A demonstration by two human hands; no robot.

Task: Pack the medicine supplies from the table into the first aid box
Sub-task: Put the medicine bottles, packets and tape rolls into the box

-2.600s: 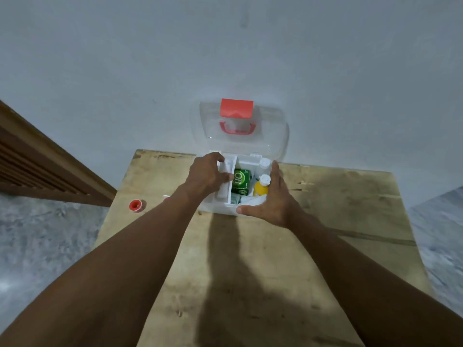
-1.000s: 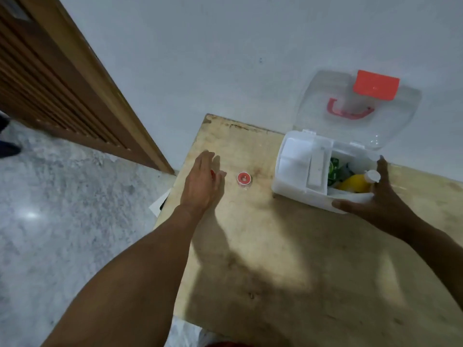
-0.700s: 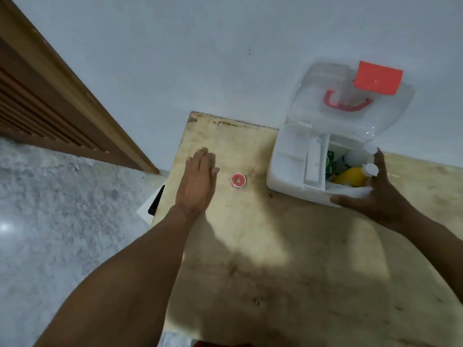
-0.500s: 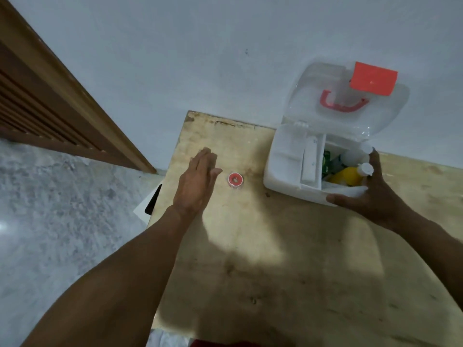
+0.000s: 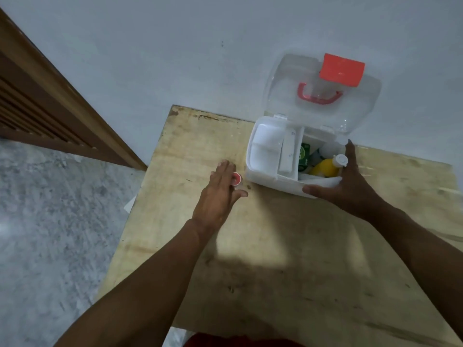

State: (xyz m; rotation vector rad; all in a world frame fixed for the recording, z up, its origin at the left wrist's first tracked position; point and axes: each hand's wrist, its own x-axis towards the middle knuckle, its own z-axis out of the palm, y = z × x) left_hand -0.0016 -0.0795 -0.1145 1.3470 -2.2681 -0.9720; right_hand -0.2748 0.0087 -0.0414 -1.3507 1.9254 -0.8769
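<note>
**Left hand over the red-capped item, right hand bracing the open box**

The desk [image 5: 288, 246] is a worn plywood sheet, pale yellow-brown, scuffed and stained, with a chipped far-left corner. On it stands the first aid box [image 5: 273, 179], a white rounded-corner plastic tub whose clear lid [image 5: 323, 96] stands up against the grey wall [image 5: 175, 58], carrying a red handle [image 5: 319, 96] and a flat orange-red latch [image 5: 342, 70].

Inside, a white tray insert [image 5: 266, 151] with smooth shallow wells fills the left part. In the open compartment to its right lie a green printed carton [image 5: 304, 156] and a yellow bottle [image 5: 324, 169] with a white ribbed cap, tilted on its side.

The right hand [image 5: 348, 186] grips the box's near-right corner: thumb along the front wall, fingers reaching up the right side.

The left hand [image 5: 218, 199] lies palm down, fingers extended and loose, its grip released. Just beside its fingertips, partly hidden by them, sits a small round item with a red top [image 5: 236, 178]; whether they touch cannot be told. It rests on the desk near the box's left wall, still outside.

Left of the desk are speckled grey stone floor [image 5: 50, 221] and a brown slatted wooden panel [image 5: 37, 108].
</note>
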